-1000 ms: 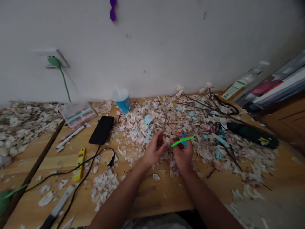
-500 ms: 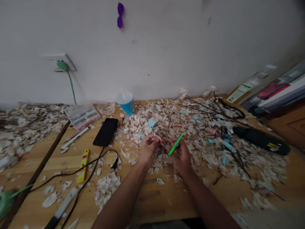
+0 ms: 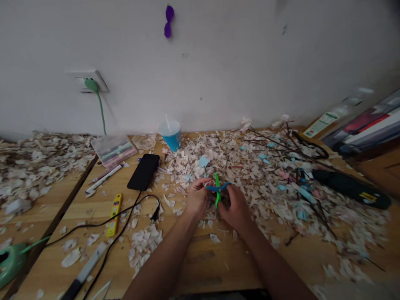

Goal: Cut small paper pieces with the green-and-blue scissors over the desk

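Note:
My right hand [image 3: 235,204] grips small green-and-blue scissors [image 3: 218,189], blades spread in a cross shape. My left hand [image 3: 197,196] is closed beside them, its fingertips pinching a small pale scrap at the blades; I cannot make the scrap out well. Both hands hover over a wooden table [image 3: 200,258] covered in pale paper scraps [image 3: 243,162].
A black phone [image 3: 143,171] with its cable lies left of my hands, a yellow cutter [image 3: 114,209] further left. A blue cup [image 3: 170,134], a clear pen case [image 3: 113,149], dark twigs [image 3: 281,143] and a dark green tool [image 3: 351,187] sit around.
The scissors turned from lying sideways to upright with blades spread. My left hand closed and moved in against them. The camera view drifted left.

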